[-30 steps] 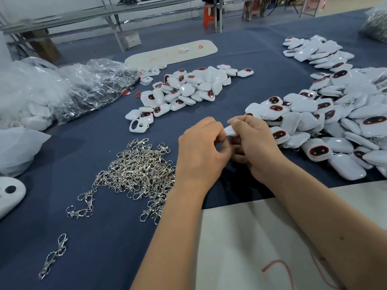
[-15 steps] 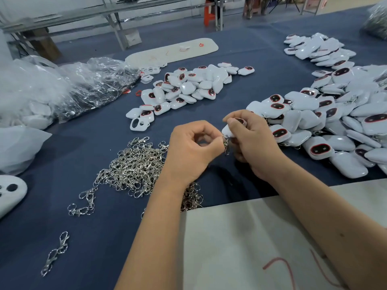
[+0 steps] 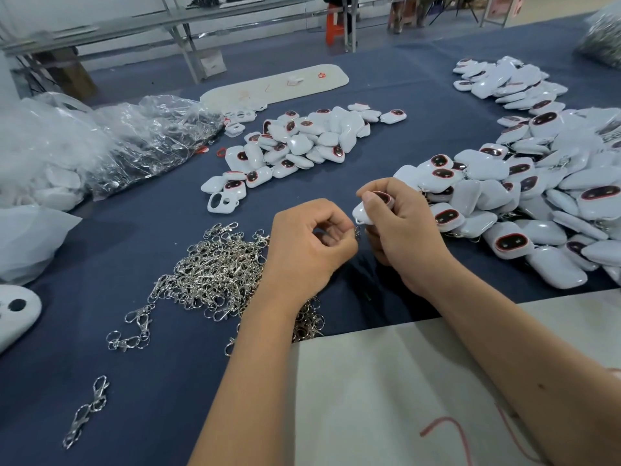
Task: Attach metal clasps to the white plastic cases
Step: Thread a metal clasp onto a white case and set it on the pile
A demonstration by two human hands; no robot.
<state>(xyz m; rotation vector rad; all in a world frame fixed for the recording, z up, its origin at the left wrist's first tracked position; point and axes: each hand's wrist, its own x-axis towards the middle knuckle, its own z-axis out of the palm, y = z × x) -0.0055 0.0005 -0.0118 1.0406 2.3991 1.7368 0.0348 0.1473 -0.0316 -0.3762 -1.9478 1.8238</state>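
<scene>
- Head view: the blue table cloth [image 3: 134, 364] fills most of the frame, with a pale sheet [image 3: 386, 398] lying over it at 5 o'clock under the right forearm.
- A large heap of white cases [image 3: 537, 196] spreads from 2 to 3 o'clock; many show a dark oval window ringed in red.
- Clear plastic bags [image 3: 100, 142] sit crumpled at 10 o'clock.
- A smaller heap of white cases [image 3: 302, 142] lies at 12 o'clock, well apart from the big one.
- A pile of metal clasps [image 3: 215, 274] lies at 8 o'clock, just beside the left wrist; a few loose clasps [image 3: 85, 412] lie further out toward 7 o'clock.
- The right hand [image 3: 406, 237], just right of centre, grips one white case [image 3: 364, 210] with curled fingers, thumb pressed along its top edge; the case is tilted and held clear of the cloth.
- The left hand [image 3: 309, 250], at centre, has its fingers curled in narrow, tips meeting the thumb, pinching a small metal clasp [image 3: 357, 233] that hangs just below the held case's lower corner. Whether the clasp is already hooked on, I cannot tell.
</scene>
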